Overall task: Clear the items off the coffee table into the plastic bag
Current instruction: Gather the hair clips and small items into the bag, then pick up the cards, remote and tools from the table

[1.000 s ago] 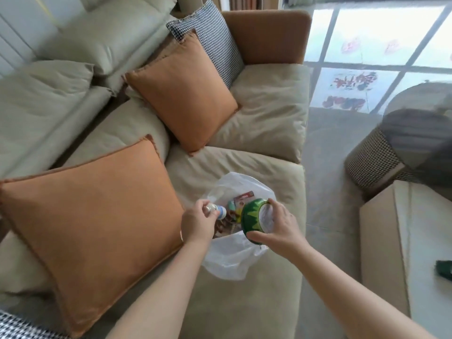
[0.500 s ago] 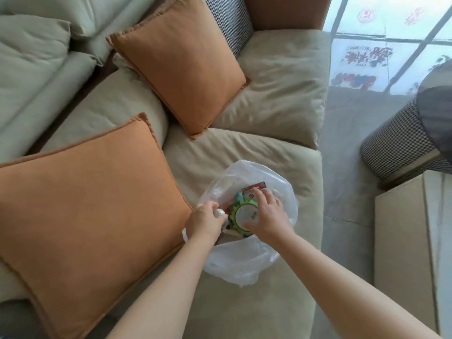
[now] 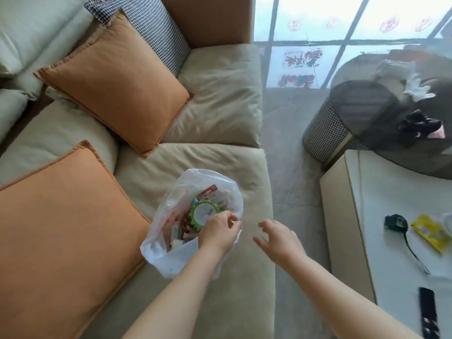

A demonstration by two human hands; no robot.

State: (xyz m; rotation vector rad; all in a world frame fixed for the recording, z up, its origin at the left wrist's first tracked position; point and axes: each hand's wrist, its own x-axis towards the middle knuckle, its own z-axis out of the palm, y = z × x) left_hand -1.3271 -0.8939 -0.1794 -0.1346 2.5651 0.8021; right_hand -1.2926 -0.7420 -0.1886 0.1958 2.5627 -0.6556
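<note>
Plastic bag (image 3: pixel 171 260) sat on the sofa seat (image 3: pixel 234 302), its mouth opening up toward you, with a round green-rimmed container (image 3: pixel 204 212) lying face-up among other packets inside. Your left hand (image 3: pixel 219 232) pinched the bag's rim at its 4 o'clock edge. Your right hand (image 3: pixel 278 238) hovered apart from it, fingers loose, holding nothing. At 3 o'clock, the bench (image 3: pixel 391 241) carried one black tape measure (image 3: pixel 396 222), one yellow packet (image 3: pixel 430 232) and one dark remote (image 3: pixel 428 311), its long axis pointing toward 12 o'clock.
</note>
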